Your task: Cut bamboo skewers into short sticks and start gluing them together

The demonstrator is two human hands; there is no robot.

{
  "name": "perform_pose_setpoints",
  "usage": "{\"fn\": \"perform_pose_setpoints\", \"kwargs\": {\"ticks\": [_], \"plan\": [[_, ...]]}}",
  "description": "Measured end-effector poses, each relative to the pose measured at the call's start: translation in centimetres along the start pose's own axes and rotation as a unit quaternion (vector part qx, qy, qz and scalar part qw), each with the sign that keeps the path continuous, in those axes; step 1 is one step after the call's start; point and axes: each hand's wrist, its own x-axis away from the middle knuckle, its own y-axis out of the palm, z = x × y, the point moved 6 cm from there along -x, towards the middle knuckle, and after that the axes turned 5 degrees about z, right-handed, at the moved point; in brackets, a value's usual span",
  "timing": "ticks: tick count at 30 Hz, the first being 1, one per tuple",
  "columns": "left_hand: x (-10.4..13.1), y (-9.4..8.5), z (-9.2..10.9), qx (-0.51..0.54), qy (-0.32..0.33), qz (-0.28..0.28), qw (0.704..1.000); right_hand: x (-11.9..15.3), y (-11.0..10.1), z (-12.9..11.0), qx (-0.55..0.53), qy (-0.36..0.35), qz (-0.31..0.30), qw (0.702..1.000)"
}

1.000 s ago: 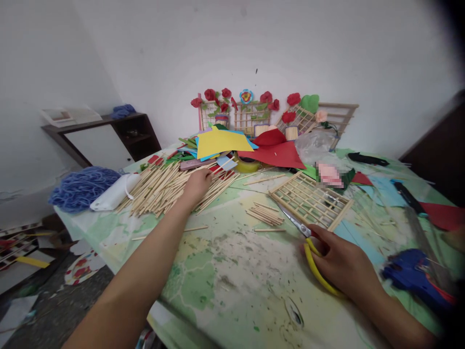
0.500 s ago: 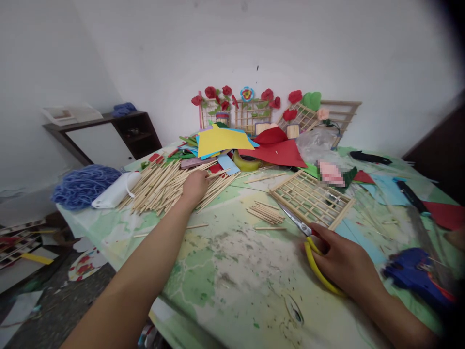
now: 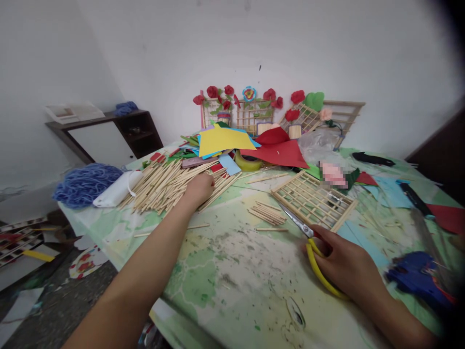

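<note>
My left hand (image 3: 199,188) is at the right side of a loose pile of thin wooden sticks (image 3: 156,186), its fingers curled closed. Whatever they pinch, if anything, is hidden behind the hand. My right hand (image 3: 343,259) grips scissors with yellow handles (image 3: 316,266), the fingers in and around the loops. Their blades look closed and point up and left, close to a wooden lattice panel (image 3: 316,198). Just left of the blade tips lies a small group of short cut sticks (image 3: 267,213), with a single stick (image 3: 271,229) below it.
Coloured paper sheets (image 3: 225,140), a roll of yellow tape (image 3: 249,162) and lattices with red paper flowers (image 3: 254,111) stand at the back. Blue yarn (image 3: 87,184) and a white glue bottle (image 3: 118,189) lie left. A blue glue gun (image 3: 417,276) and a black-handled cutter (image 3: 414,196) lie right.
My left hand has shifted slightly right over the stick pile, and its fingers have curled in more. My right hand and the scissors have stayed in nearly the same place.
</note>
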Motion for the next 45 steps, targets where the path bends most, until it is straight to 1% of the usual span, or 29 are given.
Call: {"fn": "perform_pose_setpoints", "kwargs": {"ticks": [5,11,16,20,27,36,41,45], "plan": [[0.2,-0.1,0.1,-0.014,-0.007,-0.014,1.0,-0.1,0.1,0.0,0.002,0.001,-0.011,1.0],[0.2,-0.3,0.5,-0.026,-0.015,-0.017,0.999,0.0,-0.1,-0.1,0.004,-0.002,-0.004,1.0],[0.4,-0.6,1.0,-0.033,-0.01,-0.018,0.999,-0.1,0.2,0.3,-0.003,0.004,-0.001,1.0],[0.5,-0.4,1.2,-0.037,-0.008,-0.035,0.999,-0.2,0.4,0.5,0.003,0.006,-0.008,1.0],[0.7,-0.3,1.3,-0.049,-0.015,-0.055,0.997,-0.1,0.2,0.3,0.003,0.006,-0.01,1.0],[0.8,0.3,1.2,-0.079,-0.052,-0.048,0.994,-0.1,0.2,0.2,-0.015,-0.015,0.007,1.0],[1.0,0.1,1.5,-0.073,-0.027,-0.053,0.996,-0.1,0.0,0.0,-0.034,-0.024,0.012,0.999],[0.9,-0.2,0.6,-0.065,-0.009,-0.038,0.997,0.0,-0.3,-0.4,-0.054,-0.041,0.009,0.998]]}}
